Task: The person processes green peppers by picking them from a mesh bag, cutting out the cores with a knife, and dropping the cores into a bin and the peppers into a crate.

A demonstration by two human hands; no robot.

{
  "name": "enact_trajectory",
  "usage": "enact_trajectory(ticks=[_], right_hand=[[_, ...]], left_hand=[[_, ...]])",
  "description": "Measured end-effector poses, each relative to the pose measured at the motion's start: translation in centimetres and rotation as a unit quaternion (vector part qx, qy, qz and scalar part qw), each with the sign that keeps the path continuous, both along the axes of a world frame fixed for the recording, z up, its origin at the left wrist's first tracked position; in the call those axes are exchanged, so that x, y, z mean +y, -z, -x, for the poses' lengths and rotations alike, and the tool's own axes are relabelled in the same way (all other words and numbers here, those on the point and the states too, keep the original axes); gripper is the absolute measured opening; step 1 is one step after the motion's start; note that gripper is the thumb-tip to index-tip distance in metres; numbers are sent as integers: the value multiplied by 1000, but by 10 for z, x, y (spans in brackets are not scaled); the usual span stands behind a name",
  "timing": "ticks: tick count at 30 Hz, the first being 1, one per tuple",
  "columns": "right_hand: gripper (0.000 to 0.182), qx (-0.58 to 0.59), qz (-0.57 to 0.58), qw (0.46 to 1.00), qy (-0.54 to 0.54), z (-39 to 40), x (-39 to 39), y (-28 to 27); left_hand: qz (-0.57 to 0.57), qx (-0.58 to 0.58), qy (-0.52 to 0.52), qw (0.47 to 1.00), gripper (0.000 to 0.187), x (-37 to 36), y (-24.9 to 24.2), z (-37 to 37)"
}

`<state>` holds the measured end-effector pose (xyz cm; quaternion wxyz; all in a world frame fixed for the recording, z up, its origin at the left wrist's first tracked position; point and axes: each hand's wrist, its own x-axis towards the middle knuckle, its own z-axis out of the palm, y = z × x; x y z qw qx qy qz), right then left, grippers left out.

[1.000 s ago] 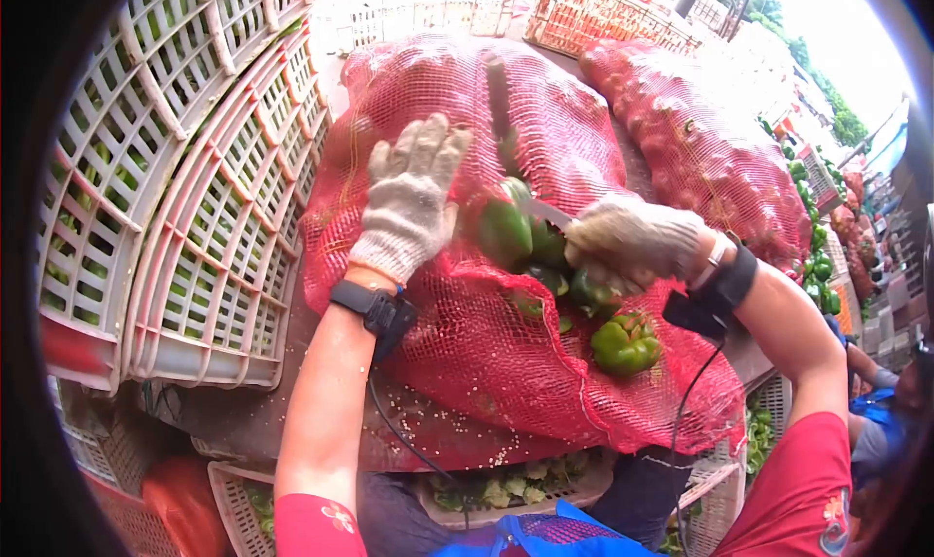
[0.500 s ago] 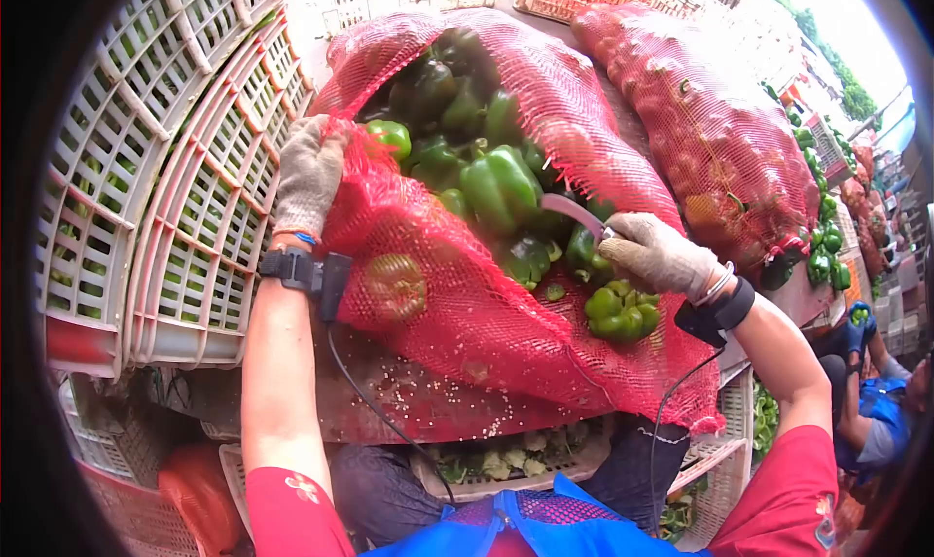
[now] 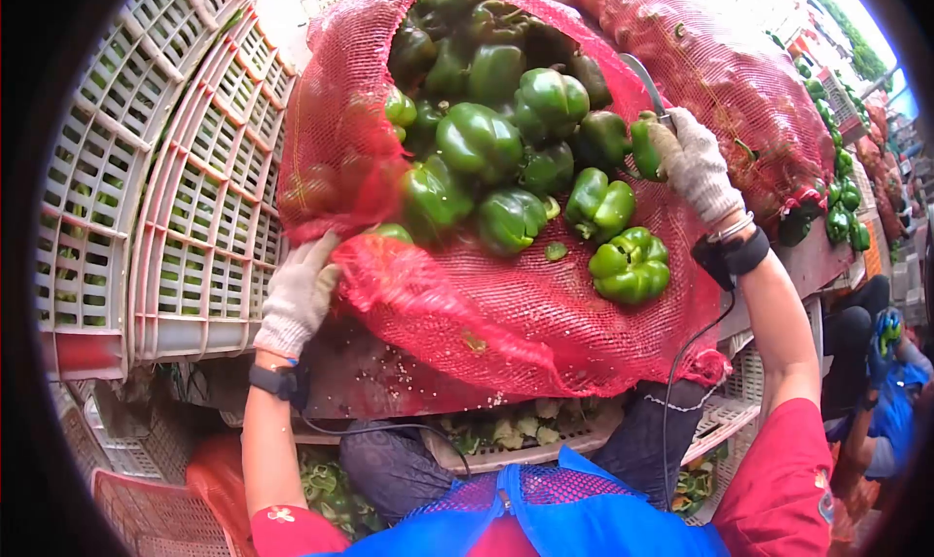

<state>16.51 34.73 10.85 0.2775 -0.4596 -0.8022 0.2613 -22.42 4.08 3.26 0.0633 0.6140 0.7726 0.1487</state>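
Observation:
A red mesh bag [image 3: 516, 314] lies slit wide, with many green bell peppers [image 3: 480, 141] showing through the opening. My left hand [image 3: 298, 299], in a pale knit glove, is closed at the bag's lower left edge, fingertips on the bunched netting. My right hand [image 3: 699, 166], gloved too, grips a small curved knife [image 3: 644, 80] whose blade points up and left. Right beside its thumb is a green pepper [image 3: 644, 146], partly hidden by the glove. Two more peppers, one a lumpy green pepper [image 3: 629, 265], sit on the netting below.
Stacked white plastic crates [image 3: 199, 207] stand close on the left. A second full red mesh sack [image 3: 720, 90] lies at the back right. Below the table edge, a crate [image 3: 516, 438] holds cut green scraps. Another person [image 3: 893, 392] in blue holds a pepper at far right.
My left hand has moved down with the netting, and the opening is wider, showing more peppers. My right hand has risen up and right with the knife, a pepper now beside its thumb.

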Motion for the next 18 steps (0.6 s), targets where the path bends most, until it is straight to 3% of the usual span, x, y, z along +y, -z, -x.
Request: enact_trajectory(ticks=[1, 2, 3, 4, 8, 10, 11, 12, 13, 14, 16, 18], right_hand=[[23, -42, -62, 997, 11, -15, 23, 19], [25, -80, -128, 988, 22, -32, 54, 54], [27, -114, -197, 973, 34, -36, 78, 68], [32, -99, -125, 984, 83, -28, 88, 62], [32, -210, -139, 966, 53, 15, 100, 49], [32, -120, -149, 980, 63, 22, 86, 41], [32, -84, -144, 984, 62, 25, 79, 36], [32, -50, -140, 987, 59, 26, 72, 32], [32, -16, -134, 989, 58, 29, 64, 28], [32, 29, -45, 998, 29, 35, 54, 20], [33, 120, 130, 984, -30, 53, 37, 6], [29, 88, 114, 988, -45, 66, 65, 18]], left_hand=[[33, 20, -20, 999, 48, -14, 6, 9], [60, 142, -14, 988, 48, -30, 23, 21], [85, 172, -24, 981, 51, -36, 30, 23], [114, 201, -35, 972, 54, -38, 32, 23], [125, 120, -69, 982, 48, -36, 19, 25], [100, 23, -62, 993, 44, -42, -5, 37], [93, 35, -102, 990, 40, -39, -26, 26], [215, 118, -199, 949, 40, -17, -69, -5], [111, 136, -184, 967, 39, -6, -83, -23], [4, 152, -168, 974, 37, 5, -88, -37], [-154, 171, -5, 973, 38, 50, -92, -61], [-189, 223, 96, 952, 43, 98, -84, -77]])
